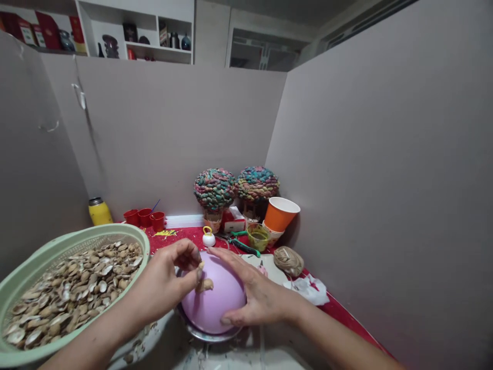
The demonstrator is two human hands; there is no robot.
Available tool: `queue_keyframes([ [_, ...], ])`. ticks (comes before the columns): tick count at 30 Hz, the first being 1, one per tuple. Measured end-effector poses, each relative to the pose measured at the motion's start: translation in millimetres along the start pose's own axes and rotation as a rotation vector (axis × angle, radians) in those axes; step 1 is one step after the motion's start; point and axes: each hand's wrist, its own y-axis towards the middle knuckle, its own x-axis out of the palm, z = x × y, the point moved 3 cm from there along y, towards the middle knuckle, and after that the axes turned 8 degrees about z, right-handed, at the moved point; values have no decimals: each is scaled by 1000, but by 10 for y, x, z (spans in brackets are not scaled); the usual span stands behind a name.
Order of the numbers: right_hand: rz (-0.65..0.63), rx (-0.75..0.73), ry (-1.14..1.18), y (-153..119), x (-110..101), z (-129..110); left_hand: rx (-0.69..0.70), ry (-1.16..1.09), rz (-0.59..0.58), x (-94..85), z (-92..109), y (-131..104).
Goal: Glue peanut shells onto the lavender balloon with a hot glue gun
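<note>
A pinkish-purple balloon (221, 303) rests in a shallow metal bowl (210, 336) in front of me. My right hand (256, 290) curves around its right side, thumb low and fingers over the top, steadying it. On the balloon's upper left sits a piece of peanut shell (207, 284). My left hand (179, 275) is closed in a pinch just above that piece, with a small pale bit of shell (201, 264) at the fingertips. To the left, a pale green basket (144, 244) holds many loose peanut shells (82, 288).
Two multicoloured ball-topped ornaments (214, 189) stand at the back, beside an orange paper cup (280, 216). Green-handled pliers (244, 247), a yellowish cup (258, 237) and a twine ball (288, 261) lie nearby. Red cups (145, 216) and a yellow bottle (99, 211) stand back left. Grey partitions enclose the table.
</note>
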Motion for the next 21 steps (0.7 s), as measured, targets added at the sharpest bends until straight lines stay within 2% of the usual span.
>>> queue_keyframes([
  [7,17,-71,-8,15,36,18,139,328,2,30,59,-38],
  [14,10,-79,-7,34,11,-8,296,645,-5,90,39,-128],
  [21,16,-98,-5,35,8,-5,293,655,-6,121,46,-98],
])
